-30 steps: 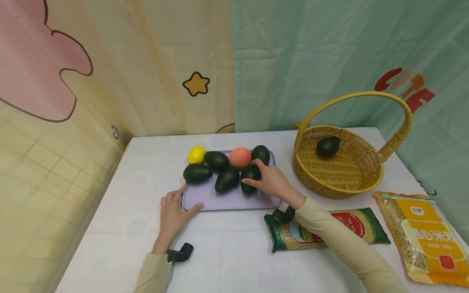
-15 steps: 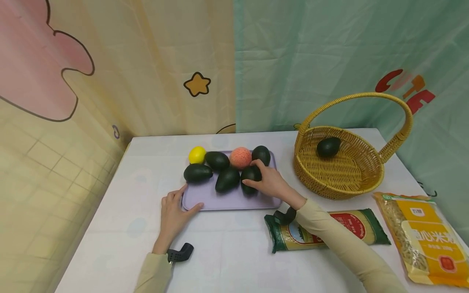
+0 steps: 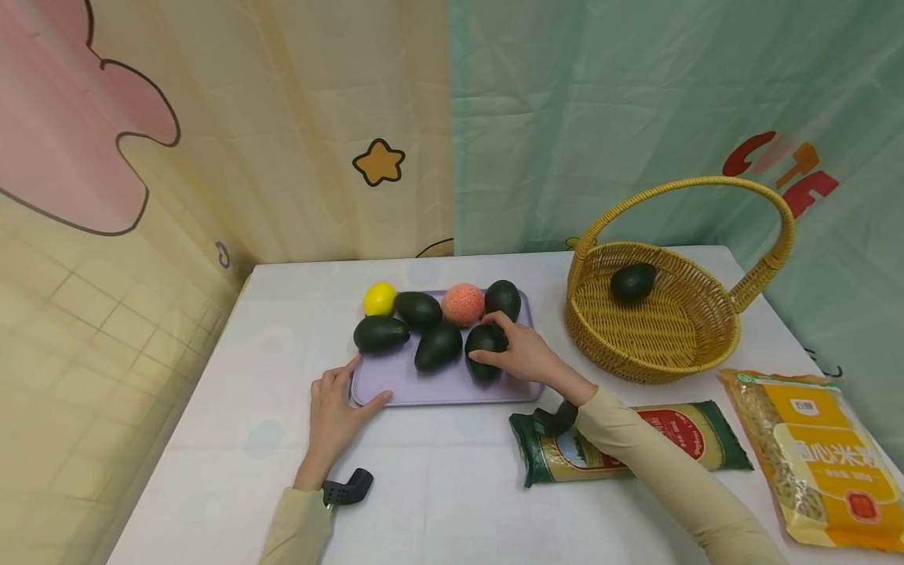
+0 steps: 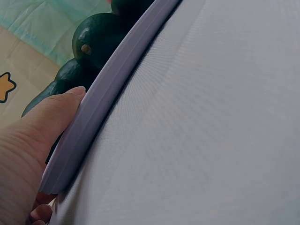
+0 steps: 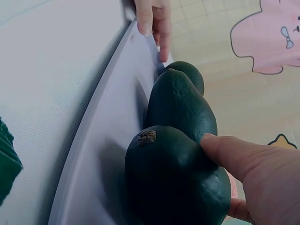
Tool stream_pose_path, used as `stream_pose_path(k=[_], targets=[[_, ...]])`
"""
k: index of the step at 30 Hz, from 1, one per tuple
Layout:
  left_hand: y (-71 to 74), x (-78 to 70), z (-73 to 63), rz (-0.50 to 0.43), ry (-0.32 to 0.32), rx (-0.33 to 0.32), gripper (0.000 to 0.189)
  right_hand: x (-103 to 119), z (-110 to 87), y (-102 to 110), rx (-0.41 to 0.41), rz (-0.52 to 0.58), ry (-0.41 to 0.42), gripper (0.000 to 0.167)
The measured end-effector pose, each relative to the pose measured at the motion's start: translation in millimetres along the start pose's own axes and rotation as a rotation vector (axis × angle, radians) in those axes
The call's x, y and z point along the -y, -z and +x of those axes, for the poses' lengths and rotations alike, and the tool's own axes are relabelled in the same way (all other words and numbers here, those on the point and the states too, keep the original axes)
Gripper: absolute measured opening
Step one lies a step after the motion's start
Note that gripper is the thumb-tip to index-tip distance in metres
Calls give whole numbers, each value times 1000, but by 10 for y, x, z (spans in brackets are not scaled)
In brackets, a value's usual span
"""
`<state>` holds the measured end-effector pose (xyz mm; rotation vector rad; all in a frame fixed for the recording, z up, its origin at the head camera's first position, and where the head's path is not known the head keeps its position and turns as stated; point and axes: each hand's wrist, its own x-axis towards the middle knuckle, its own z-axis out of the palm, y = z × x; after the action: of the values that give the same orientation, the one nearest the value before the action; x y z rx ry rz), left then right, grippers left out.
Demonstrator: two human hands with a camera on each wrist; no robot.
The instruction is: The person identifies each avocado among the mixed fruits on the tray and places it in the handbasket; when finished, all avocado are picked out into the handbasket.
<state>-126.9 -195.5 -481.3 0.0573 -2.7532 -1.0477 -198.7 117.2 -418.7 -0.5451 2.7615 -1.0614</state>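
Several parts escape me from here: the right hand (image 3: 528, 353) covers the right side of the avocado (image 3: 483, 342), the right wrist feed crops that fruit along the bottom, and I can't tell whether its underside touches the tray (image 3: 395, 384). The right sleeve (image 3: 657, 463) also blocks my view of part of a noodle packet (image 3: 688, 431).

What I can see of the avocado is dark green, nearly black, smooth and faintly glossy, with a rough brown stem scar (image 5: 146, 137). It sits over the right half of the tray, just beside a neighbouring avocado (image 3: 438, 347) and in front of a pinkish-orange ball (image 3: 463, 304). Its long axis runs roughly front to back across the tray, scarred end toward the near rim.

I read the right thumb and index finger as pinched on this fruit, thumb on its near-left side. The left hand (image 3: 333, 412) grips the tray's near-left corner, thumb at the near rim, index finger at the left edge.
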Motion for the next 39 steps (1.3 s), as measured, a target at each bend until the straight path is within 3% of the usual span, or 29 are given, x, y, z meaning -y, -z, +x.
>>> stream_pose_path(k=[15, 25, 39], targets=[[3, 7, 0, 6, -5, 2, 85, -21, -70, 9, 20, 43, -3, 61], [-12, 9, 1, 8, -11, -4, 85, -71, -90, -20, -12, 77, -11, 60], [-5, 18, -1, -8, -26, -20, 85, -67, -124, 22, -113, 200, 137, 53]])
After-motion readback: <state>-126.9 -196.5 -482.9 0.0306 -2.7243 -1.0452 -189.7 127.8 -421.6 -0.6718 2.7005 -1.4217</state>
